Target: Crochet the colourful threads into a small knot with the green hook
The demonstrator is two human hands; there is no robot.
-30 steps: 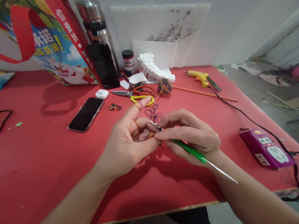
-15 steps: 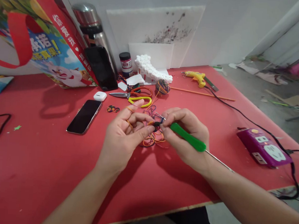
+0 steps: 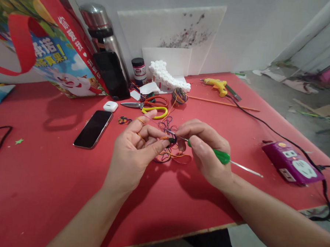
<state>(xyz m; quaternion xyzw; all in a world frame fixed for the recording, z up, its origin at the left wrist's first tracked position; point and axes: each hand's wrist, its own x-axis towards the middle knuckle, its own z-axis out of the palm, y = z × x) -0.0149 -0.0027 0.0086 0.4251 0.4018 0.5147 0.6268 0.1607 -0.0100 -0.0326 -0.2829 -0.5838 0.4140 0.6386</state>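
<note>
Between thumb and fingers my left hand (image 3: 137,144) pinches a small piece of dark and orange crochet work (image 3: 172,140). Orange yarn is looped round the raised fingers of that hand. My right hand (image 3: 208,148) is closed on the green handle of a crochet hook (image 3: 221,156), a thin metal shaft sticking out at each end. The front shaft reaches the dark loops at the crochet work. Loose multicoloured yarn (image 3: 177,157) lies on the table beneath and behind the hands, and a strand runs back to a yarn ball (image 3: 180,97).
On the red table (image 3: 53,191) lie scissors (image 3: 154,111), a phone (image 3: 93,129), a white earphone case (image 3: 110,106) and a yellow glue gun (image 3: 216,86). A purple power box (image 3: 293,161) with a black cord sits at right. A gift bag (image 3: 60,59) and steel flask (image 3: 97,20) stand behind.
My right hand's fingers have shifted on the green handle, covering more of it. The hook's tip has moved slightly left, and more of its front shaft shows.
</note>
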